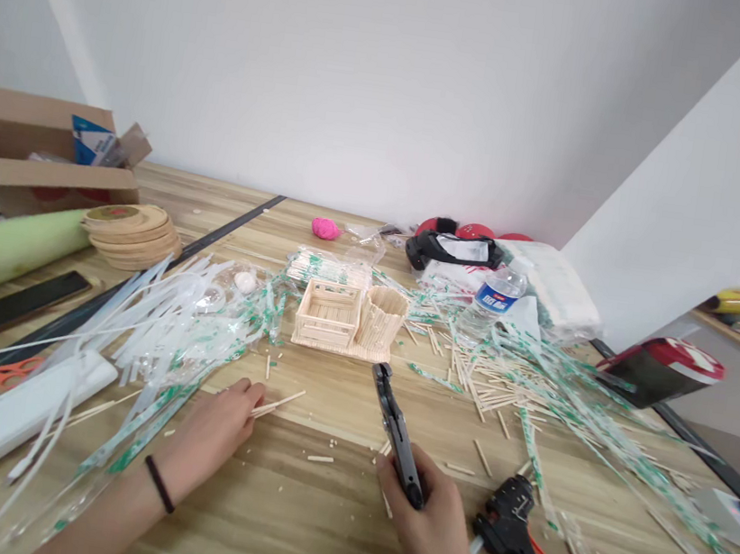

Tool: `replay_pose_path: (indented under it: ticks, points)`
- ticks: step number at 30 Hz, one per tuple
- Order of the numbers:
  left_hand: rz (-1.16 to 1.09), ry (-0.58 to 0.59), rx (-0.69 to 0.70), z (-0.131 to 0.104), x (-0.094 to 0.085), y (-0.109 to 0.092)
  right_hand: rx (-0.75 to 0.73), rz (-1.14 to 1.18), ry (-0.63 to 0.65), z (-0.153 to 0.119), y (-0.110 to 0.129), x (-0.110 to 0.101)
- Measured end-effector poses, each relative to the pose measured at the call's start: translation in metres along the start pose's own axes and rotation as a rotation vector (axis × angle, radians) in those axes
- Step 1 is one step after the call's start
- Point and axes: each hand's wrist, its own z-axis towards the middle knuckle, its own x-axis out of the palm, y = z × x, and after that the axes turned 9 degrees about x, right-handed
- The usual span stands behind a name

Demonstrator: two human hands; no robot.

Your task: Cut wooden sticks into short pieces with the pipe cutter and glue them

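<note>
My left hand, with a black band on its wrist, is closed around a few thin wooden sticks just above the tabletop. In my right hand is a dark metal pair of pliers, its head pointing away from me; whether its jaws are apart cannot be made out. Beyond both hands stands a small stick-built piece: a square slatted box beside a round stick cup, both on one stick base. Short cut stick pieces lie between my hands.
A black glue gun lies right of my right hand. Loose sticks and plastic wrappers spread across the right side. Glue sticks, a white power strip, orange scissors and a phone lie left. A water bottle stands behind.
</note>
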Motion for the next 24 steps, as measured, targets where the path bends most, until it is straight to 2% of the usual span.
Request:
replay_pose_path:
  ticks: [10,14,17,20,21,24]
  points:
    - [0.139,-0.055,0.083,0.007,-0.003,-0.005,0.004,-0.032,-0.002,0.0,-0.001,0.0]
    - [0.141,-0.134,0.102,0.007,-0.004,-0.003,-0.005,-0.061,0.016,-0.003,0.003,-0.001]
    - [0.096,-0.28,0.103,0.002,-0.01,-0.008,-0.007,-0.138,0.046,-0.006,0.007,-0.004]
    - [-0.161,-0.433,0.153,-0.007,-0.014,-0.019,-0.022,-0.218,0.075,-0.009,0.01,-0.005]
    - [-0.308,-0.431,0.171,-0.011,-0.015,-0.023,-0.037,-0.232,0.093,-0.01,0.01,-0.005]
    - [-0.779,-0.329,0.189,-0.02,-0.011,-0.034,-0.103,-0.236,0.136,-0.015,0.01,-0.004]
